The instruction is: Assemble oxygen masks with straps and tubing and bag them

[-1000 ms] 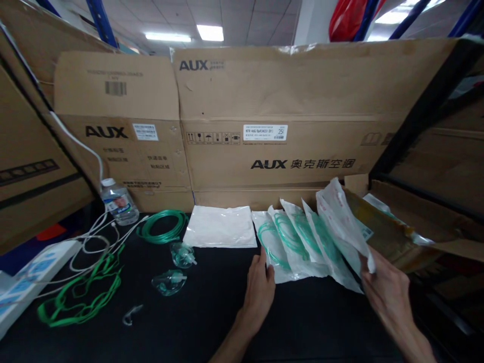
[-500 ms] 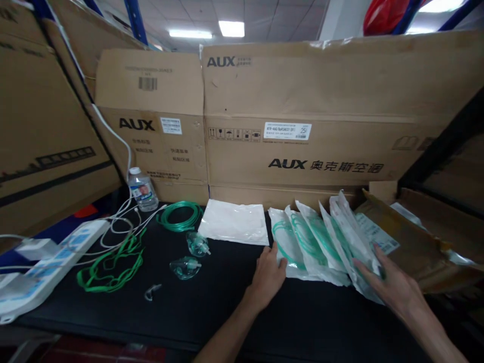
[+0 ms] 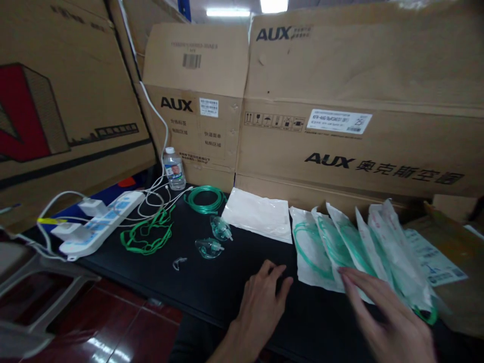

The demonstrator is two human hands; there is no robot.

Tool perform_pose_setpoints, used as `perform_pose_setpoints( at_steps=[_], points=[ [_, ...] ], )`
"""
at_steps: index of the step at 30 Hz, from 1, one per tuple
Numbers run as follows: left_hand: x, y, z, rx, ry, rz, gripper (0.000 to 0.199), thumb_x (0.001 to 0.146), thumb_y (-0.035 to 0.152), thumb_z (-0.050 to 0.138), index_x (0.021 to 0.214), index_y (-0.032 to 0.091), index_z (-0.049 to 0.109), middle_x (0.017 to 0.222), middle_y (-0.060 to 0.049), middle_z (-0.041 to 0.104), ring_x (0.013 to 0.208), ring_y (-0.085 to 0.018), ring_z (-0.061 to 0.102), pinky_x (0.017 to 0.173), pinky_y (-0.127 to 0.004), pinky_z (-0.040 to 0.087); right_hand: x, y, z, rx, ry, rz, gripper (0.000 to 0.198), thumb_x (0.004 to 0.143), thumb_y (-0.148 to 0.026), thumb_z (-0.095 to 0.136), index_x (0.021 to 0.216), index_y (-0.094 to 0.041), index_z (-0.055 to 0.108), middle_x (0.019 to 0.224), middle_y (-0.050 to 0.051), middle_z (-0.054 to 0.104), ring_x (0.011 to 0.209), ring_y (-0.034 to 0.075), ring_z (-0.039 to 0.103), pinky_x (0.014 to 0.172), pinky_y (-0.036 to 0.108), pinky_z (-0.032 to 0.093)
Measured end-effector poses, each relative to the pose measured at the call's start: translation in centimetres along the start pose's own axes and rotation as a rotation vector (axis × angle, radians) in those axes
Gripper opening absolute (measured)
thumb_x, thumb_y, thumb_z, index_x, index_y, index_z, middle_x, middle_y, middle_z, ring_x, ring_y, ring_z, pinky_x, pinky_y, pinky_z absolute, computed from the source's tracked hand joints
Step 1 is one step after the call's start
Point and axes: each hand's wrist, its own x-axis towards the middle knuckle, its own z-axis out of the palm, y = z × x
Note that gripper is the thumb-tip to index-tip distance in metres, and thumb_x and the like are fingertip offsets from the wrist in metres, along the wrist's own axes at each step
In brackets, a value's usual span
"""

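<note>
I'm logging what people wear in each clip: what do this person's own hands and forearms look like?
Neither hand wears a glove. The left hand shows no ring or marking, and the visible part of the left forearm has no sleeve, watch or bracelet. The right hand is blurred, so fine detail is lost; its forearm is out of frame.

Rather dim scene, bright ceiling lamps (image 3: 228,12), glare on floor (image 3: 124,322), slight blur.

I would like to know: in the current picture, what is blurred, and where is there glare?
Head view: the right hand is smeared, probably by motion; head view: the ceiling lights look washed-out white; head view: bright reflections glare on the floor, bottom left.
</note>
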Motion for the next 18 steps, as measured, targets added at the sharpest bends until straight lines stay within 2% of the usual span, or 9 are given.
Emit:
perform_pose_setpoints(
  at_steps=[3,6,8,11,15,18],
  points=[
    [-2.1,-2.1,-0.5,-0.039,0.029,0.025,0.027,0.102,0.031,0.053,0.118,0.028,0.075,0.107,-0.002,0.075,0.094,-0.023,0.075,0.086,-0.033,0.057,4.4,-2.5,6.6,0.021,-0.138,-0.189,0.025,0.103,-0.030,0.050,0.108,-0.021,0.073,0.106,0.012,0.077,0.101,0.027,0.073,0.093,0.043,0.059],
    [-3.2,-3.4,-0.4,-0.064,0.045,0.079,0.026,0.101,0.022,0.054,0.109,0.027,0.079,0.098,-0.001,0.077,0.089,-0.019,0.076,0.082,-0.027,0.057,8.1,-3.9,13.3,0.036,-0.176,-0.253,0.029,0.104,-0.031,0.048,0.107,-0.019,0.075,0.105,0.015,0.076,0.099,0.030,0.072,0.092,0.048,0.060],
    [-3.3,-4.0,-0.1,-0.037,0.053,0.131,0.025,0.099,0.020,0.056,0.107,0.025,0.079,0.094,-0.002,0.079,0.086,-0.018,0.076,0.079,-0.025,0.057,9.5,-4.6,16.4,0.055,-0.199,-0.292,0.032,0.103,-0.034,0.048,0.105,-0.018,0.076,0.104,0.016,0.076,0.098,0.032,0.072,0.090,0.052,0.060],
    [-3.1,-4.7,0.8,0.040,0.050,0.211,0.020,0.096,0.022,0.061,0.103,0.021,0.080,0.089,-0.005,0.080,0.081,-0.019,0.077,0.076,-0.024,0.058,9.8,-5.9,18.7,0.099,-0.227,-0.339,0.033,0.104,-0.037,0.049,0.107,-0.017,0.075,0.103,0.016,0.076,0.097,0.032,0.073,0.089,0.052,0.061],
    [-2.8,-5.3,1.8,0.059,0.043,0.261,0.018,0.093,0.024,0.066,0.102,0.017,0.079,0.095,-0.008,0.082,0.086,-0.024,0.077,0.078,-0.028,0.060,8.3,-8.9,19.2,0.148,-0.292,-0.414,0.028,0.103,-0.037,0.052,0.112,-0.020,0.072,0.102,0.012,0.074,0.095,0.027,0.072,0.086,0.042,0.062],
    [-3.0,-5.6,2.0,0.020,0.031,0.266,0.023,0.090,0.023,0.067,0.109,0.014,0.077,0.104,-0.011,0.081,0.092,-0.028,0.076,0.083,-0.034,0.060,7.2,-11.3,19.9,0.132,-0.359,-0.480,0.031,0.101,-0.039,0.056,0.122,-0.020,0.069,0.108,0.014,0.071,0.099,0.029,0.070,0.088,0.045,0.061]
  ],
)
